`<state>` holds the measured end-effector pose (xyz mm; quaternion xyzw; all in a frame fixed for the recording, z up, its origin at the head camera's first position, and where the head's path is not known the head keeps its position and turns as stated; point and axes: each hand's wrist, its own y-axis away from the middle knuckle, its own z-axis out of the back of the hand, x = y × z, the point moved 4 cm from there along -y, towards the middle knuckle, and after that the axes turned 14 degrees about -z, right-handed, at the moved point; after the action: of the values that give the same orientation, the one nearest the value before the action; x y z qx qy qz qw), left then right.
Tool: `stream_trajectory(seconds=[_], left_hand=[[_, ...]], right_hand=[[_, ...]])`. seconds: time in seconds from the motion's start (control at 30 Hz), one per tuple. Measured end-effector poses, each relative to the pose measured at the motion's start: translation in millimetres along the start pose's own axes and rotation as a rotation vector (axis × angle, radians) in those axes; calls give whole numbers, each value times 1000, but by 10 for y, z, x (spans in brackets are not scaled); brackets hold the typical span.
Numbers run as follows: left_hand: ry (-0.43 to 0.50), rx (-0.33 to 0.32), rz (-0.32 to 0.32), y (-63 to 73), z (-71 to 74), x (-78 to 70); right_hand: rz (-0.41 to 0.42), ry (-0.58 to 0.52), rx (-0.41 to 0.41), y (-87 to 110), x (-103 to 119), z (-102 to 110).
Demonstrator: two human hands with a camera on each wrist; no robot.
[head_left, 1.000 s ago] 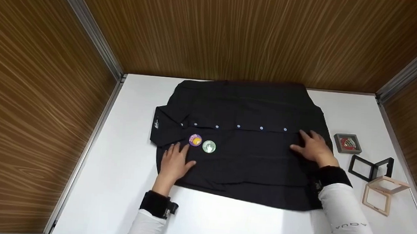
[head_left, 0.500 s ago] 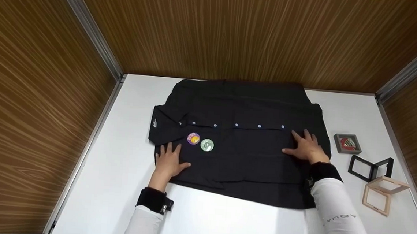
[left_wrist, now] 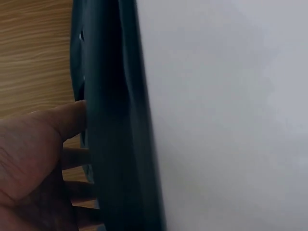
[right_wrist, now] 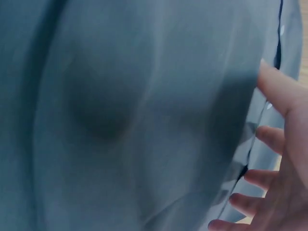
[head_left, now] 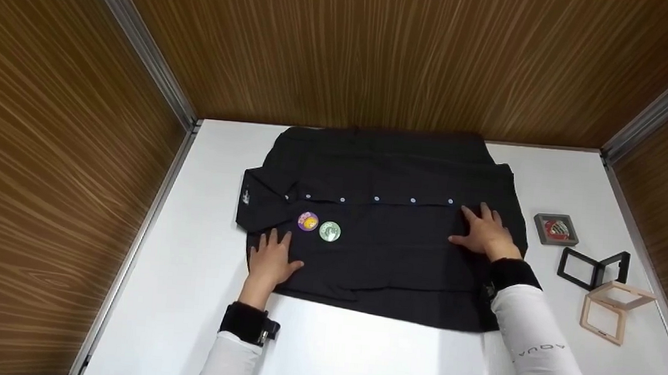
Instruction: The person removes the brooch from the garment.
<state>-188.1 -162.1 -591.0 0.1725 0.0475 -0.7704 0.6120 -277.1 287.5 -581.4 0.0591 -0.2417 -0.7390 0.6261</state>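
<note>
A black button-up shirt (head_left: 401,239) lies flat on the white table, its collar (head_left: 262,200) toward the left. Two round pin badges sit on its near front panel: a purple and yellow badge (head_left: 308,221) and a green badge (head_left: 330,231). My left hand (head_left: 270,262) rests on the shirt just below the collar, fingers spread. At the hem end my right hand (head_left: 484,232) touches the cloth with spread fingers, close to the button row. In the right wrist view the fingertips (right_wrist: 269,137) meet the fabric beside the buttons.
To the shirt's right are a grey square case (head_left: 555,229) with a red item inside, an open black frame (head_left: 593,270) and an open beige frame (head_left: 613,313). Wood-grain panels (head_left: 343,53) wall the table (head_left: 357,360) at the back and both sides.
The shirt and its badges have shifted slightly left and away. Both hands have moved left with it, still resting on the cloth with spread fingers.
</note>
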Motion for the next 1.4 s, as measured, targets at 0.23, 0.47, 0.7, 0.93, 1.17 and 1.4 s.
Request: stream_trajectory(seconds=[0.23, 0.47, 0.7, 0.93, 1.17, 1.4], left_hand=[[-26, -132, -94, -88, 94, -228], [-35, -200, -197, -262, 107, -445], [-99, -267, -295, -425, 62, -595], [-148, -257, -329, -557, 39, -689], [-169, -194, -302, -651, -5, -727], [-183, -237, -304, -696, -45, -727]], right_hand=[[114, -68, -68, 118, 401, -14], [345, -186, -134, 299, 892, -126], [493, -268, -105, 395, 1259, -314], [576, -229, -71, 462, 1516, -481], [609, -244, -54, 531, 1684, -575], [584, -232, -40, 539, 1737, -649]])
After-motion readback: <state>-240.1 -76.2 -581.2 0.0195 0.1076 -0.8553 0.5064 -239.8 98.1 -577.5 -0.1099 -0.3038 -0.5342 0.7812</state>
